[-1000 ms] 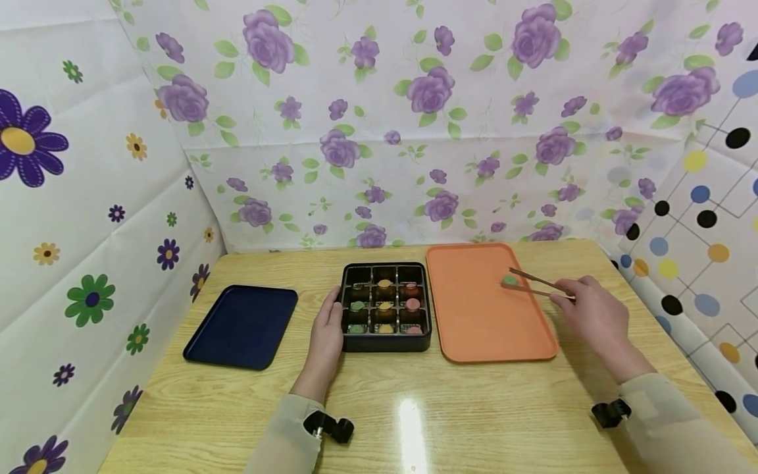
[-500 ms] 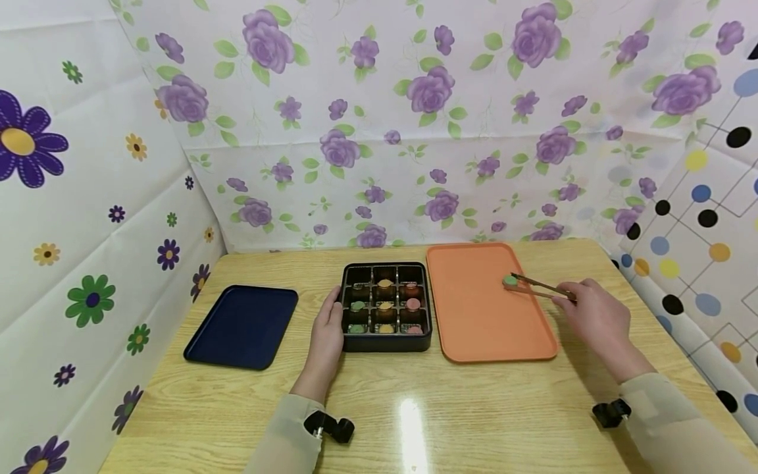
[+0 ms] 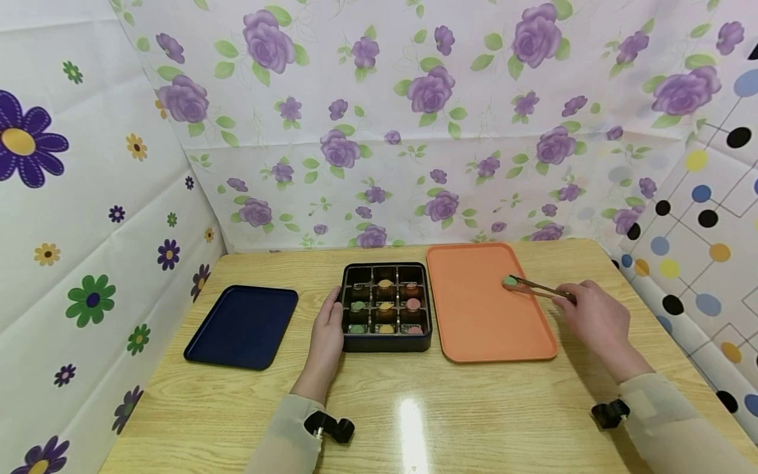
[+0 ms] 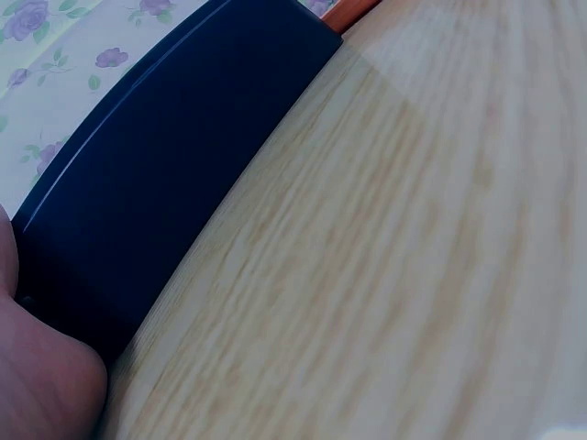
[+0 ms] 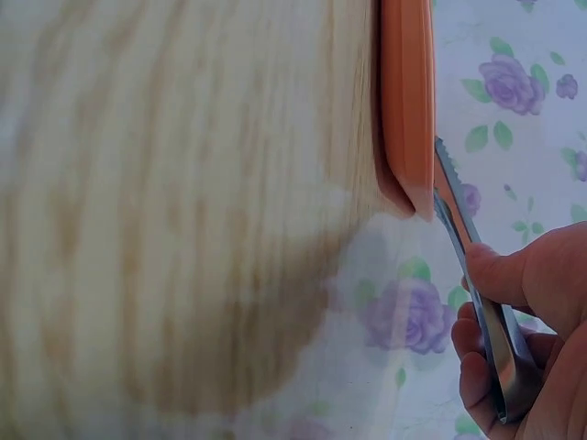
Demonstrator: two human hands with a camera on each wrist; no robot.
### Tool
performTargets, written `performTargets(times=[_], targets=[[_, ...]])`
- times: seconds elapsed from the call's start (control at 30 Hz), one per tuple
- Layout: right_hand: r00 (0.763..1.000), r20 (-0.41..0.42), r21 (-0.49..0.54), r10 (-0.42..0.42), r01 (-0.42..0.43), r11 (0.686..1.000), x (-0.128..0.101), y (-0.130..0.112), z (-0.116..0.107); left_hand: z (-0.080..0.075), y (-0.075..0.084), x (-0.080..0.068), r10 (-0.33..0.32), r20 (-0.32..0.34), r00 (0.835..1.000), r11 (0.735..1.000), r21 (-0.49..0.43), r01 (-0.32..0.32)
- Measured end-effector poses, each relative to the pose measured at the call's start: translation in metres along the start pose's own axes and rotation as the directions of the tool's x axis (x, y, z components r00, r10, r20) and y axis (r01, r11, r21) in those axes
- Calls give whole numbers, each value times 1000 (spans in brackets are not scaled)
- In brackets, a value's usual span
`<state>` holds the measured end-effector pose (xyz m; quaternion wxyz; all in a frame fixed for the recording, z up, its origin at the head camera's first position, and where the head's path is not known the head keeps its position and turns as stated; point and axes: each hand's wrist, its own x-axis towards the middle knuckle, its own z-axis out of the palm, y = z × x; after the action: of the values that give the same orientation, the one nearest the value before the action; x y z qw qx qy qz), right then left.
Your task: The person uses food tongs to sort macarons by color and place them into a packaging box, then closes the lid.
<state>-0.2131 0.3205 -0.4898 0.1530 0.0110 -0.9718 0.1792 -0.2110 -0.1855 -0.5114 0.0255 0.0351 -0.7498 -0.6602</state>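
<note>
Right hand (image 3: pixel 595 318) grips tongs (image 3: pixel 541 289), long axis running toward 10 o'clock, tips pinching a green piece (image 3: pixel 510 282) on the orange tray (image 3: pixel 474 329). Left hand (image 3: pixel 328 329), fingers straight, rests against the black box (image 3: pixel 385 342), well apart at 9 o'clock on the worktop (image 3: pixel 414 408).

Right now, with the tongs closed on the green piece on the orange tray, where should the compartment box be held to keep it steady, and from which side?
Hold the black compartment box by its left wall, coming from the left, where the left hand already rests. That wall is straight, upright and free; the orange tray lies close along the right side, where the right hand works the tongs.
</note>
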Motion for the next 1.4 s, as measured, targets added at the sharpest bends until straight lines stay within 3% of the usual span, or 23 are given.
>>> performTargets(times=[0.43,0.8,1.13,1.4], targets=[[999,-36,16,-26,26,1000,1,-19,-4,-1,-3,1,4,8,1000,1000,4,-4],[993,-53,63,-107,110,992,4,-68,-11,-1,-1,0,10,5,1000,1000,0,-10],[981,-64,101,-181,186,977,12,-115,-5,-2,-1,0,11,6,1000,1000,11,-11],[977,-24,129,-213,214,968,22,-155,5,-1,1,-1,10,5,1000,1000,6,-10]])
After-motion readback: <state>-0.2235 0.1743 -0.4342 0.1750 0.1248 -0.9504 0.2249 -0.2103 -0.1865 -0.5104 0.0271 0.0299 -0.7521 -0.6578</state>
